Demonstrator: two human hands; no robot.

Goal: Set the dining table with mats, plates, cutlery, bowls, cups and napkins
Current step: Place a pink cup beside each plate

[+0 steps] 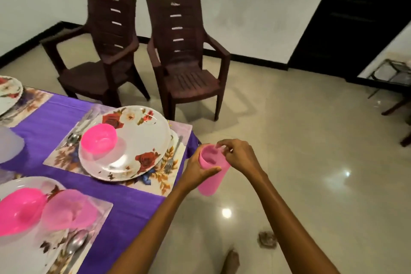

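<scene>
My left hand grips a stack of pink plastic cups just off the table's right edge. My right hand pinches the rim of the top cup. On the purple tablecloth a floral mat carries a flowered plate with a pink bowl on it, a spoon to its left and a fork to its right. Nearer me, another plate holds a pink bowl with a pink cup beside it.
Two brown plastic chairs stand on the tiled floor beyond the table. A third plate sits at the far left, with a pale container near it. A dark door is at the right. My foot shows below.
</scene>
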